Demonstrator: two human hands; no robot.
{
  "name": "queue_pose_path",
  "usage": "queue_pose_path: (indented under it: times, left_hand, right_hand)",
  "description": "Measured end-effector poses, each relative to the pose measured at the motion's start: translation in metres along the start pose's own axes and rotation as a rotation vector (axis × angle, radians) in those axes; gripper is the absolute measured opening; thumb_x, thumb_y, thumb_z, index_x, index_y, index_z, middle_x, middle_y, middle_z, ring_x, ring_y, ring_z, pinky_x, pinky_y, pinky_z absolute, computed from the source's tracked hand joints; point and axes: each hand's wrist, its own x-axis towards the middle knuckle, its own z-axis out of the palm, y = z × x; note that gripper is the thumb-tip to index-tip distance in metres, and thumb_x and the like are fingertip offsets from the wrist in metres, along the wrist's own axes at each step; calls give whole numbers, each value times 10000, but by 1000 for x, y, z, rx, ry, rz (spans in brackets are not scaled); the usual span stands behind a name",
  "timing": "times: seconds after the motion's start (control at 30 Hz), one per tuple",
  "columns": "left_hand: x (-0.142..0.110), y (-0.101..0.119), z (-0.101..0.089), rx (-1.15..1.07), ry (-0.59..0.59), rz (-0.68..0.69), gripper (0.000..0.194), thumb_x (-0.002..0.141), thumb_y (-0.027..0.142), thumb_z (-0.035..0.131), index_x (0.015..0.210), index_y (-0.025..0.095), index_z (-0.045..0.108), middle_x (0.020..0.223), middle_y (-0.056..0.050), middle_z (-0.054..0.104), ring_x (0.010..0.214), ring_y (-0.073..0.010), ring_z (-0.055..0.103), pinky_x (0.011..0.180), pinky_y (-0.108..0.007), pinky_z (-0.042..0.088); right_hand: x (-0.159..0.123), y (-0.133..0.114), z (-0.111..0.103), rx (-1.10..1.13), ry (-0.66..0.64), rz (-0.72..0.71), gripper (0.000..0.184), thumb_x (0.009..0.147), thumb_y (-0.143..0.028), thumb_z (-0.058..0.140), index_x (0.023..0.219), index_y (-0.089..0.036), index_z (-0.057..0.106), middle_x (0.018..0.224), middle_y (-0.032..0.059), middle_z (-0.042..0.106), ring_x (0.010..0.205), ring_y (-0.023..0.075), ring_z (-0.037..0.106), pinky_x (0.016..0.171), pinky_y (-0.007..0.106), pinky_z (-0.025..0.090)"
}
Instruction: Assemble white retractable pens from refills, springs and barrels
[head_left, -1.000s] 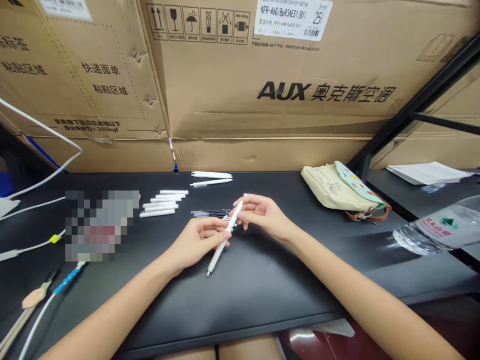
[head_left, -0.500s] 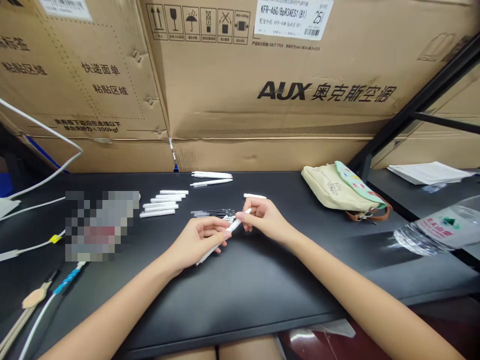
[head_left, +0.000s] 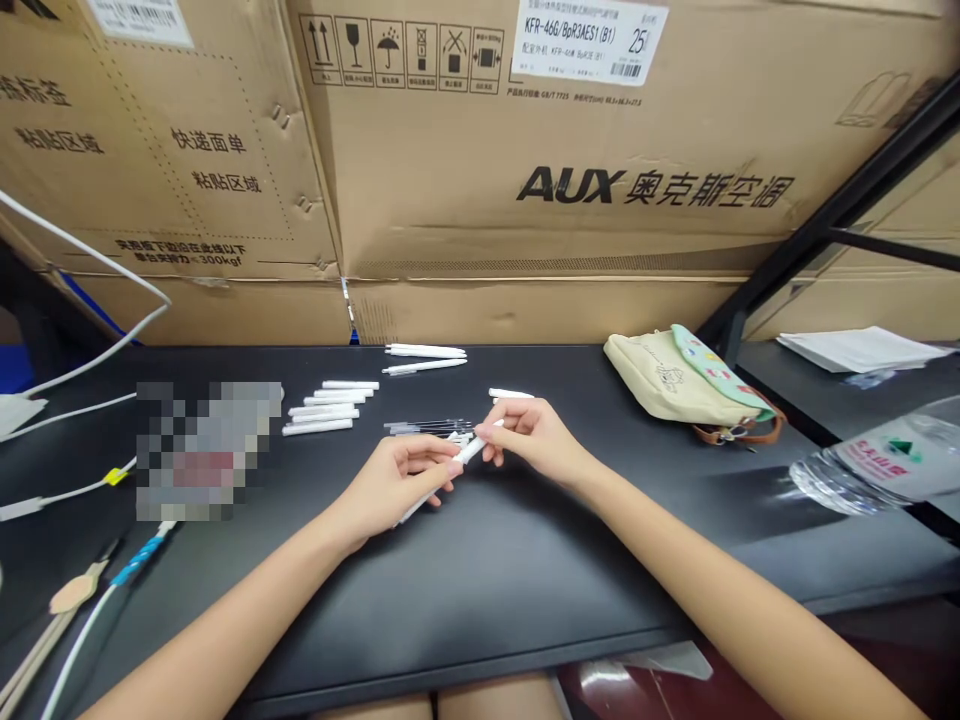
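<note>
A white pen (head_left: 472,449) is held slanted between both hands over the black table. My left hand (head_left: 396,482) is closed round its lower part, thumb on top. My right hand (head_left: 537,440) pinches the upper end between thumb and fingers. Just behind the hands lie several thin pen refills (head_left: 424,427), partly hidden by the fingers. White pen parts (head_left: 511,393) rest behind my right hand. Several white pen barrels (head_left: 322,413) lie in a staggered row to the left. At the back are white pens (head_left: 425,352) that look whole.
A cream pouch (head_left: 660,385) with a green flap lies at the back right. Beyond it are a clear water bottle (head_left: 877,460) on its side and white papers (head_left: 862,348). A blurred-out object (head_left: 206,455) and white cables (head_left: 82,640) are at left. Cardboard boxes (head_left: 420,220) stand behind.
Both hands keep their hold on the pen, with only a slight shift of the right fingers at its upper end. The whole view has moved a little.
</note>
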Motion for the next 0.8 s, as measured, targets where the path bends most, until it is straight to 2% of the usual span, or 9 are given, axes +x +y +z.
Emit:
queue_pose_path:
  times: [0.1, 0.2, 0.4, 0.57, 0.67, 0.8]
  left_hand:
    - [0, -2, 0, 21, -25, 20, 291, 688, 382, 695, 855, 144, 682, 676, -26, 627, 653, -147, 585, 580, -254, 494]
    - [0, -2, -1, 31, -43, 24, 282, 703, 375, 684, 859, 139, 683, 682, -27, 628, 647, -136, 579, 575, -239, 493]
    - [1, -2, -1, 16, -40, 42, 303, 704, 399, 676, 868, 143, 686, 735, -34, 644, 665, -130, 579, 578, -227, 499]
    - [2, -2, -2, 4, -13, 28, 329, 688, 408, 682, 890, 148, 689, 758, -42, 659, 674, -136, 582, 593, -242, 504]
    - [1, -2, -1, -2, -12, 32, 322, 677, 408, 689, 871, 151, 691, 744, -39, 658, 671, -138, 582, 586, -242, 503]
    - [2, -2, 0, 4, -24, 30, 308, 678, 402, 690, 844, 142, 691, 721, -34, 643, 664, -135, 578, 566, -230, 496]
  right_hand:
    - [-1, 0, 1, -74, 32, 9, 345, 716, -426, 684, 539, -178, 522, 449, -19, 580, 414, 94, 519, 453, 221, 421]
    - [-2, -1, 1, -131, 54, 1, 379, 735, -437, 661, 511, -180, 495, 407, -31, 540, 385, 79, 476, 425, 210, 384]
    - [1, -1, -1, 39, 26, -33, 239, 705, -385, 698, 712, -160, 617, 501, -20, 601, 418, 96, 526, 439, 229, 444]
    - [1, -2, -4, 114, 16, -65, 194, 685, -316, 716, 752, -146, 651, 551, -7, 633, 425, 85, 533, 462, 227, 456]
    - [0, -2, -3, 91, 32, -41, 211, 682, -339, 719, 700, -142, 646, 522, 0, 628, 418, 90, 531, 454, 230, 454]
    - [0, -3, -3, 13, 59, -13, 309, 679, -391, 721, 563, -154, 563, 445, -15, 581, 388, 84, 502, 431, 219, 427]
